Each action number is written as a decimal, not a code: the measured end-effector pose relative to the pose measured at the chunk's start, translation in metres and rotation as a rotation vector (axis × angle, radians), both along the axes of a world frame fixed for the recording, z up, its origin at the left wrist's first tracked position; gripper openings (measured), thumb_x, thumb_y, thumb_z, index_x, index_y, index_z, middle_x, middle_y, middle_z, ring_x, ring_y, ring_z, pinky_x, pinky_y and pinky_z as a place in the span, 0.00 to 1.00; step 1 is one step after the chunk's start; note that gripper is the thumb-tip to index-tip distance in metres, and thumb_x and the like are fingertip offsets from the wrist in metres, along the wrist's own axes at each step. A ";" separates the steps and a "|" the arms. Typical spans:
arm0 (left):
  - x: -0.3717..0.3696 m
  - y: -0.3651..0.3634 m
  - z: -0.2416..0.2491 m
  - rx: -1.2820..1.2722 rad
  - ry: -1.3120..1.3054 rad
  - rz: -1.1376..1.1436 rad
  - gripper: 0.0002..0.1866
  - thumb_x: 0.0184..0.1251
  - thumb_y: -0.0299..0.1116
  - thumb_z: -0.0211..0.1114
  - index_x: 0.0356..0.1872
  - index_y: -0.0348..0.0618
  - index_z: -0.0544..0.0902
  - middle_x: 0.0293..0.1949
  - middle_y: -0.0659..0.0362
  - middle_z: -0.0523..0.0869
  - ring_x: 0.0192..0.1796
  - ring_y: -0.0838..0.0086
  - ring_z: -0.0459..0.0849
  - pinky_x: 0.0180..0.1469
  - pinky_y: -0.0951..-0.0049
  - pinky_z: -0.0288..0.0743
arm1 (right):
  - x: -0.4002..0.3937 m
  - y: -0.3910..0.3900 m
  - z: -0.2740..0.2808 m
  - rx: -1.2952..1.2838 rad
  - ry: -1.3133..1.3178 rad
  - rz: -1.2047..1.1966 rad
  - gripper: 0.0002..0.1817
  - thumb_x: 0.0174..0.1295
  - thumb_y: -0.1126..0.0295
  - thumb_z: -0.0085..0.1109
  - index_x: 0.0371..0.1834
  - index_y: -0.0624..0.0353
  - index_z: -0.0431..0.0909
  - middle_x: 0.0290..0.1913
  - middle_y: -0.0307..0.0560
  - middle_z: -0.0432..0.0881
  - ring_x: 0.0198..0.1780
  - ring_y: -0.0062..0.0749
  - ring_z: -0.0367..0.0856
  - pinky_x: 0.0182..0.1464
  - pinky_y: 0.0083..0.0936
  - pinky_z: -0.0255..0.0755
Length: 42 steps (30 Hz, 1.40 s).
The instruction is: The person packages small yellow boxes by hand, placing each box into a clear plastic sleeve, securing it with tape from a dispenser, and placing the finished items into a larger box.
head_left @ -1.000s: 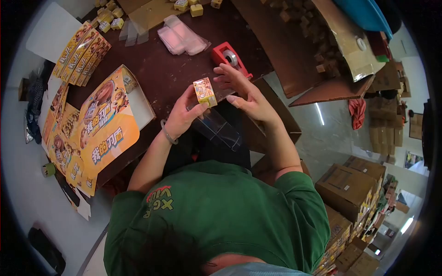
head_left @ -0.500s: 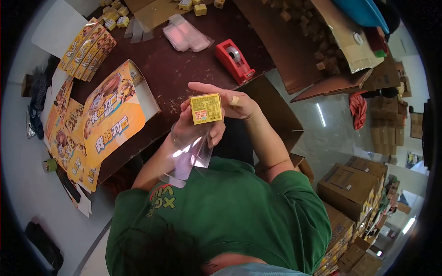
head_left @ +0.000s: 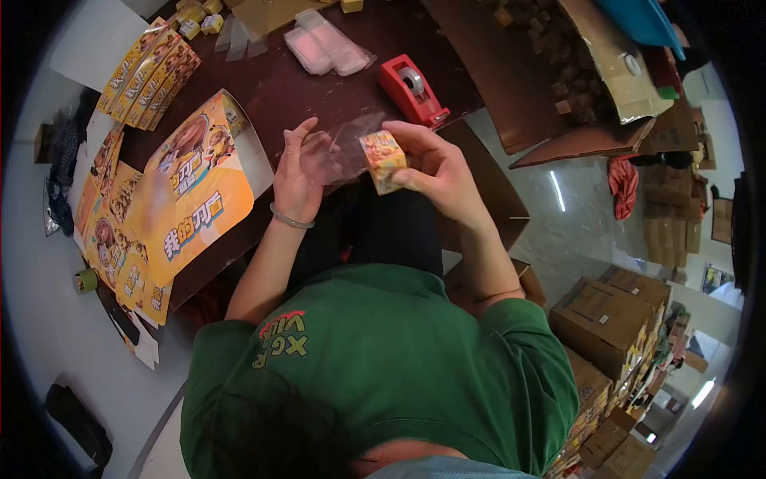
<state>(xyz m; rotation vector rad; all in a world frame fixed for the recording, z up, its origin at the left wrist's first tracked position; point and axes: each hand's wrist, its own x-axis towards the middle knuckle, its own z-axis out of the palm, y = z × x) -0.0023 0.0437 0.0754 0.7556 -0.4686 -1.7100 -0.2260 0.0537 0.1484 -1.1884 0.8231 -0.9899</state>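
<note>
Below the red tape dispenser (head_left: 423, 104), the clear film (head_left: 347, 148) blurs and I can't read the small box (head_left: 383, 164); above left, the picture's edge crops a yellow box (head_left: 352, 5).

small box (head_left: 382, 164): yellow, orange print | tape dispenser (head_left: 397, 83): red | shirt (head_left: 423, 351): green

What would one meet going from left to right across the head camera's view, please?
Stacked printed boxes → loose clear strips → pile of clear plastic sleeves → red tape dispenser → red cloth.
</note>
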 end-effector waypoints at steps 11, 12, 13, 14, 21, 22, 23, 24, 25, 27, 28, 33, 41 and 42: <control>-0.010 0.010 0.010 -0.220 -0.257 0.191 0.23 0.81 0.49 0.46 0.60 0.42 0.74 0.46 0.63 0.78 0.49 0.79 0.77 0.55 0.76 0.73 | 0.047 0.017 -0.050 -0.656 0.493 -0.434 0.26 0.66 0.71 0.59 0.68 0.61 0.71 0.63 0.57 0.75 0.63 0.48 0.73 0.62 0.34 0.69; -0.009 0.010 0.007 -0.216 -0.272 0.186 0.22 0.82 0.48 0.46 0.59 0.42 0.75 0.45 0.63 0.77 0.49 0.80 0.76 0.55 0.77 0.72 | 0.048 0.017 -0.051 -0.685 0.555 -0.474 0.25 0.66 0.72 0.58 0.68 0.61 0.72 0.63 0.57 0.75 0.62 0.49 0.73 0.62 0.34 0.69; -0.007 0.009 0.002 -0.224 -0.324 0.176 0.21 0.82 0.48 0.46 0.58 0.41 0.76 0.46 0.63 0.78 0.49 0.80 0.77 0.54 0.77 0.74 | 0.049 0.018 -0.050 -0.638 0.487 -0.520 0.21 0.64 0.75 0.61 0.61 0.62 0.78 0.59 0.54 0.77 0.57 0.42 0.77 0.58 0.30 0.71; -0.002 0.008 -0.003 -0.231 -0.375 0.166 0.21 0.82 0.47 0.46 0.58 0.41 0.76 0.47 0.62 0.78 0.49 0.79 0.78 0.53 0.76 0.75 | 0.047 0.018 -0.051 -0.571 0.453 -0.478 0.20 0.62 0.76 0.62 0.59 0.62 0.79 0.58 0.53 0.78 0.54 0.39 0.78 0.56 0.28 0.72; 0.002 0.012 -0.012 -0.358 -0.761 0.104 0.16 0.81 0.39 0.49 0.53 0.39 0.78 0.46 0.61 0.79 0.46 0.81 0.78 0.49 0.77 0.75 | 0.028 0.008 -0.053 -0.399 0.439 -0.454 0.11 0.55 0.78 0.69 0.42 0.62 0.86 0.36 0.46 0.86 0.38 0.30 0.83 0.42 0.24 0.76; -0.002 0.013 -0.013 -0.367 -0.768 0.165 0.14 0.81 0.37 0.49 0.51 0.39 0.79 0.46 0.62 0.79 0.46 0.81 0.78 0.47 0.78 0.75 | 0.029 0.008 -0.054 -0.417 0.479 -0.450 0.11 0.55 0.78 0.70 0.41 0.62 0.86 0.36 0.47 0.86 0.37 0.32 0.83 0.42 0.24 0.76; -0.001 0.016 -0.016 -0.322 -0.760 0.171 0.14 0.81 0.37 0.49 0.51 0.38 0.79 0.46 0.62 0.79 0.46 0.81 0.78 0.47 0.79 0.75 | 0.030 0.010 -0.054 -0.439 0.522 -0.449 0.11 0.54 0.78 0.70 0.41 0.62 0.86 0.36 0.48 0.85 0.37 0.33 0.83 0.42 0.24 0.76; -0.001 0.019 -0.019 -0.290 -0.743 0.184 0.14 0.81 0.36 0.49 0.51 0.38 0.79 0.47 0.62 0.79 0.46 0.82 0.78 0.47 0.79 0.74 | 0.030 0.008 -0.051 -0.476 0.568 -0.449 0.11 0.54 0.78 0.70 0.41 0.61 0.86 0.36 0.49 0.85 0.37 0.35 0.84 0.42 0.25 0.76; -0.002 0.016 -0.023 -0.276 -0.717 0.203 0.14 0.81 0.36 0.49 0.51 0.38 0.79 0.47 0.62 0.79 0.46 0.82 0.77 0.46 0.80 0.74 | 0.030 0.010 -0.054 -0.513 0.579 -0.414 0.10 0.54 0.78 0.70 0.41 0.61 0.86 0.36 0.50 0.85 0.37 0.38 0.84 0.41 0.26 0.77; 0.002 0.019 -0.027 -0.225 -0.737 0.185 0.14 0.81 0.38 0.50 0.49 0.40 0.79 0.44 0.64 0.80 0.43 0.84 0.76 0.45 0.80 0.72 | 0.024 0.010 -0.059 -0.567 0.597 -0.327 0.10 0.55 0.76 0.70 0.41 0.61 0.85 0.36 0.50 0.85 0.36 0.40 0.85 0.38 0.28 0.77; 0.000 0.018 -0.021 -0.248 -0.664 0.179 0.13 0.81 0.39 0.50 0.49 0.42 0.80 0.42 0.66 0.79 0.42 0.85 0.75 0.44 0.81 0.71 | 0.024 0.010 -0.057 -0.581 0.587 -0.305 0.10 0.56 0.75 0.71 0.42 0.61 0.85 0.35 0.49 0.84 0.35 0.38 0.84 0.38 0.27 0.77; 0.009 0.018 -0.032 -0.225 -0.758 0.086 0.13 0.80 0.38 0.51 0.45 0.41 0.80 0.39 0.66 0.78 0.41 0.81 0.75 0.46 0.79 0.68 | 0.020 0.006 -0.059 -0.437 0.553 -0.282 0.09 0.56 0.73 0.73 0.40 0.60 0.88 0.31 0.46 0.84 0.30 0.27 0.82 0.34 0.22 0.75; 0.007 0.026 -0.028 -0.273 -0.812 0.174 0.10 0.76 0.31 0.53 0.45 0.37 0.80 0.42 0.61 0.78 0.45 0.78 0.76 0.50 0.76 0.71 | 0.025 0.008 -0.066 -0.408 0.470 -0.137 0.10 0.63 0.73 0.64 0.46 0.61 0.86 0.42 0.47 0.87 0.43 0.32 0.86 0.47 0.25 0.78; 0.008 0.024 -0.031 -0.219 -0.653 0.162 0.11 0.77 0.33 0.53 0.46 0.37 0.80 0.42 0.62 0.79 0.46 0.79 0.76 0.51 0.77 0.70 | 0.025 0.009 -0.063 -0.350 0.376 -0.065 0.11 0.64 0.73 0.63 0.48 0.62 0.85 0.45 0.48 0.87 0.46 0.33 0.86 0.50 0.25 0.78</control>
